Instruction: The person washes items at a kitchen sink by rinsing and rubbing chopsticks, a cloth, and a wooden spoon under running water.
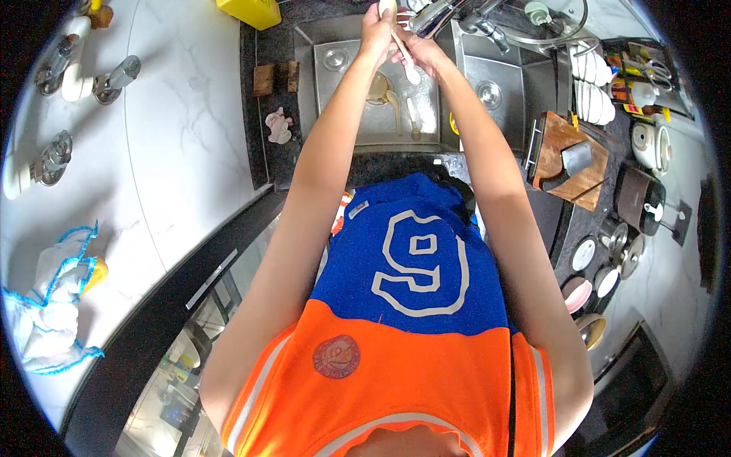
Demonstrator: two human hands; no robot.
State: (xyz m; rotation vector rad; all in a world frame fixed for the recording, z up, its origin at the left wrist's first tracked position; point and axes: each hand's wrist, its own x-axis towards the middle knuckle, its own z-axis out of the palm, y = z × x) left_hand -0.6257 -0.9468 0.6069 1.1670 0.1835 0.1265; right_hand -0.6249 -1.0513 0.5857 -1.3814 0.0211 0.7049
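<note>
My left hand point(375, 34) is closed around a pale, rounded piece at the top edge of the view, perhaps the end of a utensil. Beside it, my right hand point(426, 56) is closed near a white spoon point(412, 74), whose bowl points down over the left sink basin point(327, 114). The fingers partly hide how the spoon is gripped. Below the hands, a yellowish ladle point(394, 107) and another slim utensil point(413, 118) lie on the basin floor. The chrome faucet point(434, 18) reaches in just right of the hands.
A second basin point(499, 72) adjoins on the right. Past it are a cutting board point(586, 171) with a cleaver point(576, 158) and stacked white dishes point(594, 103). Left of the sink lie a crumpled cloth point(279, 126) and brown blocks point(264, 79). A yellow container point(251, 11) stands behind.
</note>
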